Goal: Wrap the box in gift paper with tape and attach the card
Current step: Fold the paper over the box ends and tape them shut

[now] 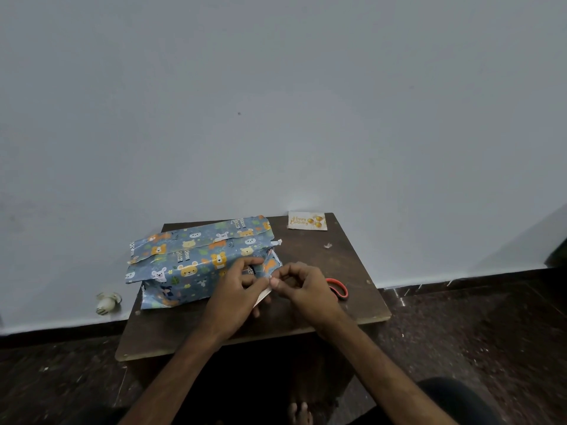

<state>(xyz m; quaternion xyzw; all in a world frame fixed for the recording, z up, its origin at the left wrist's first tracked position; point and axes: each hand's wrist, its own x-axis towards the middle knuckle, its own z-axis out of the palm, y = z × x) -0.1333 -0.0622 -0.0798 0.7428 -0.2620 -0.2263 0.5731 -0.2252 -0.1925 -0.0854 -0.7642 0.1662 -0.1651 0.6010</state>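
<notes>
Gift paper [196, 265] around box on table [306, 253]

dim, even light | soft focus | wide-angle bending at edges

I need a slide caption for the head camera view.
Left hand and right hand pinch a pale strip beside the wrapped box; card lies apart.
</notes>
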